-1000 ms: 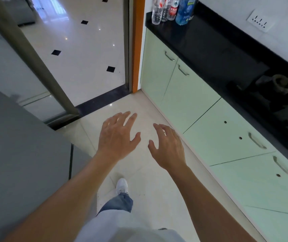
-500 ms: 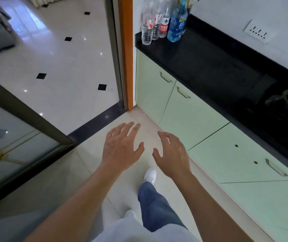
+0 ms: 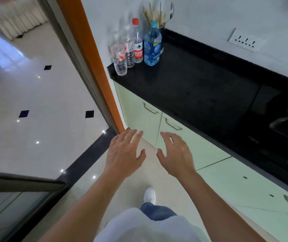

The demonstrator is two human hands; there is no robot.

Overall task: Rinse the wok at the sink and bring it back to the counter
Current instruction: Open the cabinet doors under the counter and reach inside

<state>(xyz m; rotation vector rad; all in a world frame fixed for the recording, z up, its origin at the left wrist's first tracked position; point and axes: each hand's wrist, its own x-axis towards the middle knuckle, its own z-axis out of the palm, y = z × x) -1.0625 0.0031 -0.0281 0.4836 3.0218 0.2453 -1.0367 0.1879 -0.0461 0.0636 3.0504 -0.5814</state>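
Kitchen aisle, black counter (image 3: 192,88) on the right. Both the left hand (image 3: 124,154) and right hand (image 3: 176,154) float empty, fingers spread loose, beside the green cabinets (image 3: 209,149). Can't see any wok or sink, so I'd look toward the stove (image 3: 282,126) first, then grab two-handed.

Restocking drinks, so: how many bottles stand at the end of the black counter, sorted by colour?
Clear bottles: 3
Blue bottle: 1
Total: 4
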